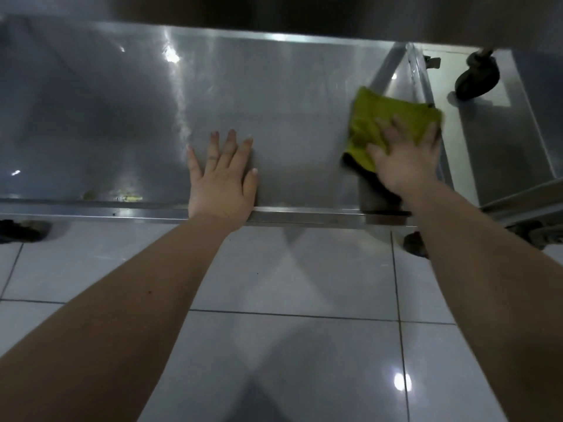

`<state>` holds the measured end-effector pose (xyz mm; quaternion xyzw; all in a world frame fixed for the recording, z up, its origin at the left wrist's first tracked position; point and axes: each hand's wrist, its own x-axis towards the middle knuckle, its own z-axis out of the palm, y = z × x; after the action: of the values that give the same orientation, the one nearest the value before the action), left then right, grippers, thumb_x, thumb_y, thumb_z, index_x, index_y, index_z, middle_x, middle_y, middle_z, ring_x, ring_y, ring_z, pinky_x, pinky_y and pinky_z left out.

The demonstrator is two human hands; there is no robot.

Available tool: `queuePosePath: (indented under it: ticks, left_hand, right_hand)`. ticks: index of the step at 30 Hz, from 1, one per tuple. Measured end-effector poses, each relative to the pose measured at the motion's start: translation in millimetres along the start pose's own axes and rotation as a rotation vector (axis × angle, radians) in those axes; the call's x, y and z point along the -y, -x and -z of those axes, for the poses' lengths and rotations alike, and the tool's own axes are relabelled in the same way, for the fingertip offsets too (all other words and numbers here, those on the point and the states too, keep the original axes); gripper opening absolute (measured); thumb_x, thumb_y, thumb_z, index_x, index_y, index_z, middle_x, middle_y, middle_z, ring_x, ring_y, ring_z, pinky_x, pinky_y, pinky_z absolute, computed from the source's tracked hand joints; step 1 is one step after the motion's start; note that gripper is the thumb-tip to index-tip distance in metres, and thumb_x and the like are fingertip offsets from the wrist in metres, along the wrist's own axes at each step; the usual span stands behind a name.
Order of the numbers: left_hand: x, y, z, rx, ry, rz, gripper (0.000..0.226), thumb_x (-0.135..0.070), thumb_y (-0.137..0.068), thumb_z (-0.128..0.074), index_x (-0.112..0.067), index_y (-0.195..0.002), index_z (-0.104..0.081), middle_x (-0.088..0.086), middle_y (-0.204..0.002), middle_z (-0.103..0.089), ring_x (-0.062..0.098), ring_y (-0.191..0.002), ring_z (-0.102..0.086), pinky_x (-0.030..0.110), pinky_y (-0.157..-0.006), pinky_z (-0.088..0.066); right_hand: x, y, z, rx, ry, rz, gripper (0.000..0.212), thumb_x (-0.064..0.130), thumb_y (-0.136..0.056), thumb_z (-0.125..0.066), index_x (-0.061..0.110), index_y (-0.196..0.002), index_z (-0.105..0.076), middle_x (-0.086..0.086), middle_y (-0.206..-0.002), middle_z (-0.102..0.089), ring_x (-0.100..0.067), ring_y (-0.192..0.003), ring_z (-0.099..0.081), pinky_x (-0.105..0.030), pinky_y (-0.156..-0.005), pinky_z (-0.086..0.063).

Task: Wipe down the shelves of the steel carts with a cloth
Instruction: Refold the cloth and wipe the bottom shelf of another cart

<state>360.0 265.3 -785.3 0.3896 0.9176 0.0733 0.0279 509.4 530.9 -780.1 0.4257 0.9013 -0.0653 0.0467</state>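
Our left hand (224, 178) lies flat on the steel shelf (289, 123), fingers spread apart and palm down, its wrist crossing the shelf's near rail (304, 215); it holds nothing. We count two bare forearms reaching in from the near edge, one to each hand. Farther left, a few small yellowish scraps (129, 197) sit just inside the near rail, and a dark object (18, 231) shows under the rail at the far left, too dim for us to name. Moving right, we see one yellow-green cloth (393, 117) spread on the right end of the shelf, touching its right edge. Our right hand (402, 161) presses flat on the cloth's near part, fingers splayed over it rather than curled around it. Just right of the cloth, one steel post (422, 74) rises at the shelf's corner. Beyond it stands a second cart (502, 141), with one dark caster wheel (476, 79) visible at the far right. Below everything, white floor tiles (289, 345) fill the near ground.
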Motion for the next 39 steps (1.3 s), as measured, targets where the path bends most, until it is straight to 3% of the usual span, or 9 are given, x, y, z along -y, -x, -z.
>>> queuePosePath:
  ticks: [5,9,13,21,26,29,33,36,39]
  left_hand:
    - [1.2,-1.3,-1.3,0.005,0.012,-0.039,0.055,-0.036,-0.101,-0.027,-0.027,-0.154,-0.017,0.0,-0.163,-0.01,0.025,-0.15,0.005,0.06,-0.115,0.011]
    - [0.7,3.2,-0.7,-0.016,0.024,-0.026,0.058,-0.033,-0.099,-0.025,-0.022,-0.155,-0.015,0.001,-0.163,-0.01,0.024,-0.15,0.004,0.057,-0.115,0.013]
    - [1.1,4.5,0.1,-0.047,0.096,-0.022,0.065,-0.04,-0.095,-0.018,-0.018,-0.155,-0.017,0.003,-0.163,-0.012,0.025,-0.15,0.002,0.055,-0.116,0.012]
    - [-1.6,2.5,-0.7,-0.016,0.046,-0.019,0.057,-0.038,-0.102,-0.023,-0.022,-0.155,-0.012,0.001,-0.164,-0.007,0.022,-0.15,0.007,0.056,-0.116,0.013]
    - [-0.8,4.2,-0.7,-0.032,0.081,-0.041,0.059,-0.037,-0.099,-0.02,-0.021,-0.155,-0.012,0.001,-0.163,-0.008,0.022,-0.15,0.005,0.056,-0.116,0.012]
    - [1.9,6.0,0.5,-0.139,0.264,0.011,0.062,-0.033,-0.094,-0.025,-0.018,-0.154,-0.02,0.004,-0.162,-0.016,0.023,-0.15,0.001,0.056,-0.117,0.011]
    - [4.8,3.5,0.1,-0.191,0.34,0.039,0.066,-0.041,-0.093,-0.016,-0.016,-0.154,-0.021,0.007,-0.161,-0.017,0.025,-0.15,0.0,0.055,-0.117,0.012]
    - [1.0,1.9,-2.1,-0.155,0.269,0.06,0.067,-0.048,-0.094,-0.012,-0.02,-0.154,-0.02,0.003,-0.162,-0.017,0.022,-0.15,0.0,0.055,-0.118,0.009]
    - [0.4,0.6,-4.5,-0.133,0.226,0.089,0.062,-0.045,-0.097,-0.015,-0.021,-0.154,-0.02,0.001,-0.162,-0.016,0.022,-0.15,-0.001,0.056,-0.118,0.006]
  right_hand:
    - [28.8,31.4,3.9,-0.017,-0.064,-0.114,0.059,0.054,-0.097,-0.033,0.041,-0.152,-0.017,0.01,-0.163,-0.009,-0.049,-0.144,0.007,-0.059,-0.116,0.007]
    - [125.8,83.7,-14.2,0.037,0.0,0.258,0.06,0.054,-0.097,-0.032,0.044,-0.152,-0.01,0.01,-0.163,-0.001,-0.048,-0.145,0.009,-0.06,-0.116,0.008]
    - [129.0,88.7,-14.5,0.078,-0.034,0.429,0.057,0.054,-0.099,-0.031,0.049,-0.151,-0.009,0.016,-0.162,0.001,-0.041,-0.146,0.014,-0.058,-0.116,0.01]
    - [-13.0,31.1,5.2,0.038,-0.092,0.024,0.055,0.052,-0.098,-0.035,0.05,-0.149,-0.016,0.016,-0.162,-0.008,-0.038,-0.147,0.01,-0.056,-0.117,0.009]
    - [30.4,-14.0,17.3,0.072,-0.119,-0.139,0.058,0.049,-0.097,-0.03,0.042,-0.152,-0.013,0.008,-0.163,-0.005,-0.043,-0.146,0.009,-0.063,-0.114,0.005]
    - [117.7,-7.9,7.3,0.09,-0.103,0.099,0.058,0.054,-0.098,-0.028,0.039,-0.153,-0.016,0.009,-0.163,-0.01,-0.044,-0.146,-0.002,-0.066,-0.113,-0.001]
    - [196.6,40.1,-17.2,0.109,0.001,0.546,0.063,0.05,-0.099,-0.034,0.04,-0.154,-0.006,0.014,-0.163,-0.001,-0.041,-0.147,0.01,-0.065,-0.113,0.003]
    - [168.7,31.1,-15.3,0.097,-0.044,0.541,0.057,0.052,-0.099,-0.031,0.046,-0.152,-0.01,0.017,-0.162,-0.004,-0.037,-0.148,0.009,-0.06,-0.116,0.001]
    - [99.3,7.4,-7.2,0.043,-0.046,0.363,0.052,0.057,-0.099,-0.029,0.05,-0.149,-0.018,0.018,-0.161,-0.011,-0.04,-0.148,0.002,-0.058,-0.116,-0.01]
